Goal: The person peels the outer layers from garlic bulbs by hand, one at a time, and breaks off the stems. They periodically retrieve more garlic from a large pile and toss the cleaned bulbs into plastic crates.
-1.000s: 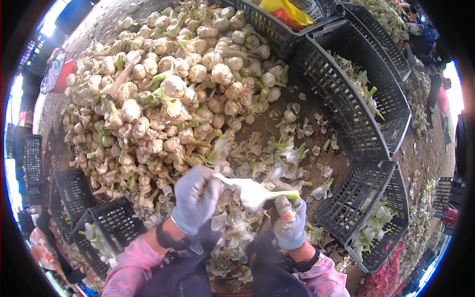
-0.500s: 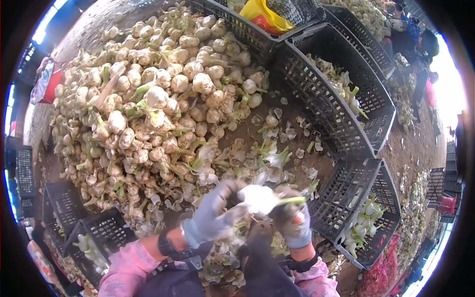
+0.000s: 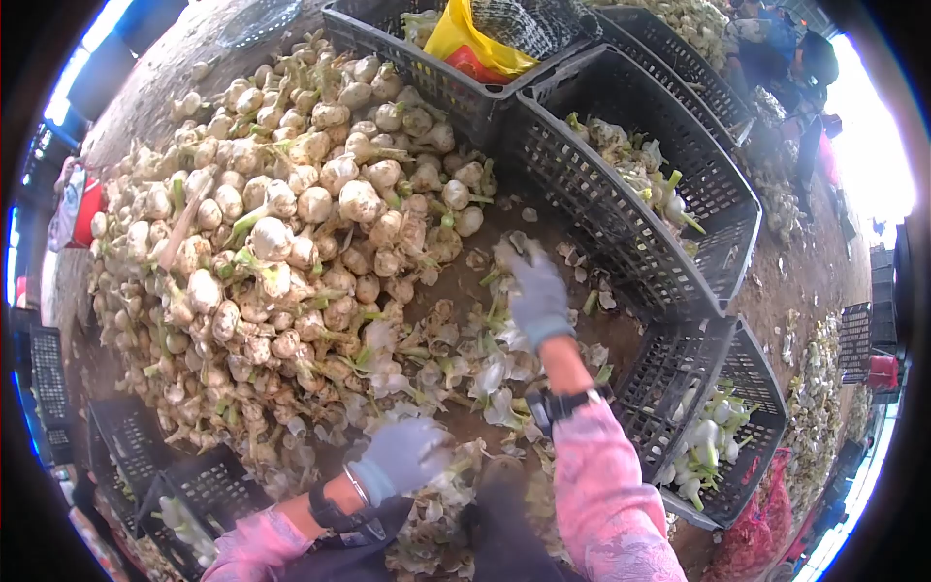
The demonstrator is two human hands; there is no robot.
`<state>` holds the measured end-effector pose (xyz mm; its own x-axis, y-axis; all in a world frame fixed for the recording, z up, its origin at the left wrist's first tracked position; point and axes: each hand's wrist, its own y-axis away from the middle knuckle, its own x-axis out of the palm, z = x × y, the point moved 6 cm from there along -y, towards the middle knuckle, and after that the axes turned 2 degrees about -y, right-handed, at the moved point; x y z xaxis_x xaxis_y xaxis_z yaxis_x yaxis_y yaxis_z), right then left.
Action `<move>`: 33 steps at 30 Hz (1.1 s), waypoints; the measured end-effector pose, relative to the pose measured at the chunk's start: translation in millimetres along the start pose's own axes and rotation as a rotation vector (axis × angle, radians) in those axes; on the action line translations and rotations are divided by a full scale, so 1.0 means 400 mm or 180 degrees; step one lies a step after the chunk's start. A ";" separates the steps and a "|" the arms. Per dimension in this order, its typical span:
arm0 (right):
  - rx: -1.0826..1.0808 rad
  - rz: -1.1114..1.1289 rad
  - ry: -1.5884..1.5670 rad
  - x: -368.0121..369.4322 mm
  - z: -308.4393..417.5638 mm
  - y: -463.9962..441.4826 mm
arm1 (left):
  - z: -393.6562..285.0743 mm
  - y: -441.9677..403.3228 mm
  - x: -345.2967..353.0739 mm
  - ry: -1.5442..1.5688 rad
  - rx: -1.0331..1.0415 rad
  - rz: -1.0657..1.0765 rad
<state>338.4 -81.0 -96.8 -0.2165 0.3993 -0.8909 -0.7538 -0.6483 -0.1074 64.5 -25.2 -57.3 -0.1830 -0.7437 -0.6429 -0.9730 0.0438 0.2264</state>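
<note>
My left hand (image 3: 402, 456), in a grey-blue glove, hangs low over the loose skins in front of my legs. Its fingers point right, blurred and loosely apart, and I see nothing in them. My right hand (image 3: 535, 291), gloved alike with darkened fingertips, reaches forward to the ground right of the heap. Its fingers look spread and cover the spot of a single bulb; whether they touch it is hidden. The big heap of garlic bulbs (image 3: 291, 233), soil-stained with cut stems, lies to the left. Peeled white skins (image 3: 499, 373) are strewn between both hands.
Black crates (image 3: 621, 228) line the right side; the nearer low crate (image 3: 766, 466) holds white, green-stemmed garlic (image 3: 713, 441). A yellow bag (image 3: 475, 44) sits in the far crate. Smaller crates (image 3: 208, 485) stand at lower left. Another person (image 3: 776, 58) is at upper right.
The white bulb with a green stem, held between both hands before, is out of them now. My right hand has moved forward to the ground; my left has dropped lower and slightly left.
</note>
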 end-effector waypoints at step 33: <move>0.1483 0.1482 -0.4566 -0.077 0.271 0.430 | -0.059 0.047 -0.124 0.1989 -0.0194 -0.1169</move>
<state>148.3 -134.4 -40.1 -0.6543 0.6619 0.3658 -0.5146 -0.7441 0.4260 58.6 -3.2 -4.0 0.2858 -0.9462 -0.1515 -0.9435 -0.3055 0.1283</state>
